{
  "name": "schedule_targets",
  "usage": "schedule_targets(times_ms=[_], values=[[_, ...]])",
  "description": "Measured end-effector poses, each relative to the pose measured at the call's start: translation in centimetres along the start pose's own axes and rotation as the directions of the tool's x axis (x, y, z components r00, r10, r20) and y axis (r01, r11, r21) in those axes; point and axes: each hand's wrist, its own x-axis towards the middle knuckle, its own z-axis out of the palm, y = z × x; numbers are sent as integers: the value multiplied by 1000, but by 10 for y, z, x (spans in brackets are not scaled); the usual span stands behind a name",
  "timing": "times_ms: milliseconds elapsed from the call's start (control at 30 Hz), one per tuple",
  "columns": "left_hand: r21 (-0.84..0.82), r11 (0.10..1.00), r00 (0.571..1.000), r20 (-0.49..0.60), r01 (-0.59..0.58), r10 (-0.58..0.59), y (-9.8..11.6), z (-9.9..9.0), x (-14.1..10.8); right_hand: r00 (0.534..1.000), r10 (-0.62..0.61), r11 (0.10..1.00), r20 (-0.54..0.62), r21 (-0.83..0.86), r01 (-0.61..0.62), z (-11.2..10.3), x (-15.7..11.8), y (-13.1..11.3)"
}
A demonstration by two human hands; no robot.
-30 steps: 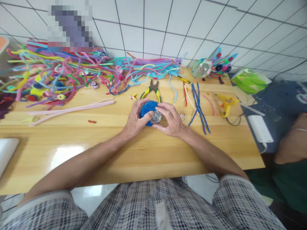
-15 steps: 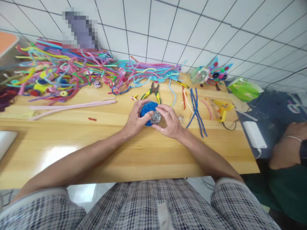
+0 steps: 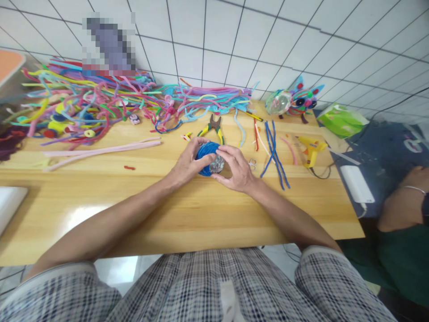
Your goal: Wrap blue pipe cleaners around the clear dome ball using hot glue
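Note:
Between my two hands is a round piece wrapped in blue pipe cleaner (image 3: 208, 149), with a clear, shiny end facing right. My left hand (image 3: 187, 163) curls around its left side, the thumb lying across the front. From the right, my right hand (image 3: 238, 171) grips the clear end with its fingertips above and thumb below. Just behind the piece lie pliers (image 3: 215, 124) with yellow-green handles, jaws pointing away. Small scissors (image 3: 253, 164) rest right beside my right hand, partly hidden. Farther right, blue pipe cleaners (image 3: 275, 154) cross each other on the table.
A tangled heap of coloured pipe cleaners (image 3: 97, 105) fills the back left; a bundle (image 3: 211, 96) lies along the wall. At right are a yellow glue gun (image 3: 311, 150) with a cord, a colourful animal figure (image 3: 303, 102) and a white box (image 3: 357, 184). Another person's arm (image 3: 404, 201) is at far right.
The view has shifted slightly with my head. My hands keep nearly the same hold on the blue-wrapped piece; the things on the table stay where they were.

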Motion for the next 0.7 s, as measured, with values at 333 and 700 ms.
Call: schedule_targets(times_ms=[333,700], values=[[-18,1000,999,-33,4,-5,0,2,-1,997,-50,999,-58,9,50,3,1,-1],[-9,1000,999,43,0,0,6,-6,2,1000,20,1000,4,4,-20,2,0,1]])
